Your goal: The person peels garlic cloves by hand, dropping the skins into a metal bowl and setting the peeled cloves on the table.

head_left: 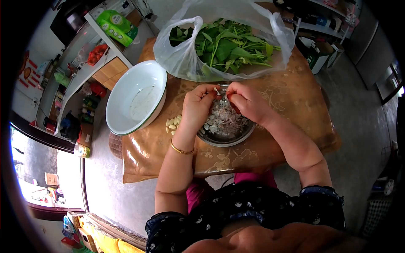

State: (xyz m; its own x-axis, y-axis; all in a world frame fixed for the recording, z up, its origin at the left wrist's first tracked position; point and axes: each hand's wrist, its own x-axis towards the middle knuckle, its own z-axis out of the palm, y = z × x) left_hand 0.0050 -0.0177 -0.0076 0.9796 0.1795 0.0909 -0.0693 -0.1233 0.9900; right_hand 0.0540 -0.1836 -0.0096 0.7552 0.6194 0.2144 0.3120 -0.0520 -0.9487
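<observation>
Over a round metal bowl (251,128) filled with papery white and purplish garlic skins (225,120), both hands work close together. My left hand (201,101), with a gold bangle on its wrist, pinches a small whitish garlic clove (217,90) at its fingertips. Right beside it, my right hand (246,101) is closed, thumb against curled fingers; whatever lies in that pinch is hidden. Peeled garlic cloves (172,123) lie in a small pile on the table, left of the bowl and next to my left forearm.
A clear plastic bag (175,63) of leafy greens (230,46) spreads across the table's far side. At the left edge stands a white enamel basin (137,97). A brown patterned cover (291,114) lies on the table. Shelves (99,63) with packages stand to the left.
</observation>
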